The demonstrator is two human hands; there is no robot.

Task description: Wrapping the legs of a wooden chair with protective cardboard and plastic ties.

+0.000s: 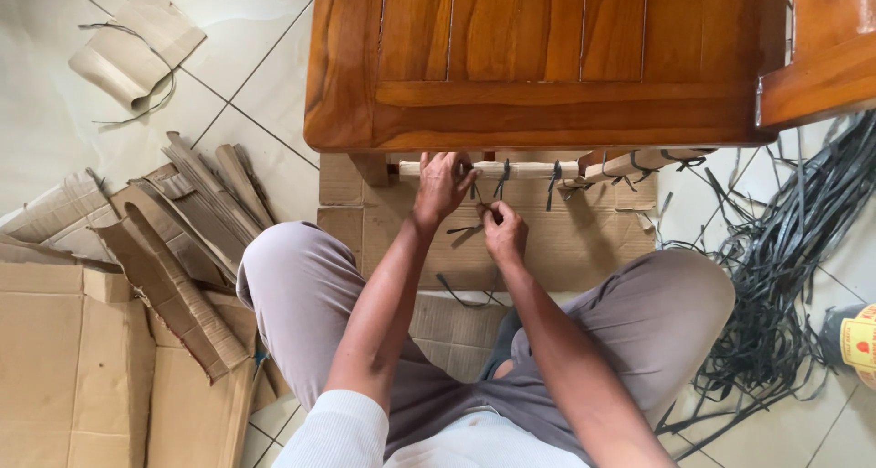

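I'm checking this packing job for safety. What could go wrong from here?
The left hand and right hand work a thin dark strap tight on the wrapped rail; it might cut fingers or snap. The loose strap pile on the floor could snag a foot.

1. The left hand (pixel 443 183) and right hand (pixel 505 233) are bare, with no gloves, rings or watch to be seen.
2. Both forearms are uncovered up to the elbow.
3. A white sleeve (pixel 333 430) covers the left upper arm; its cloth looks finely ribbed.
4. The trousers (pixel 652 317) are a loose, greyish mauve, creased over both knees.
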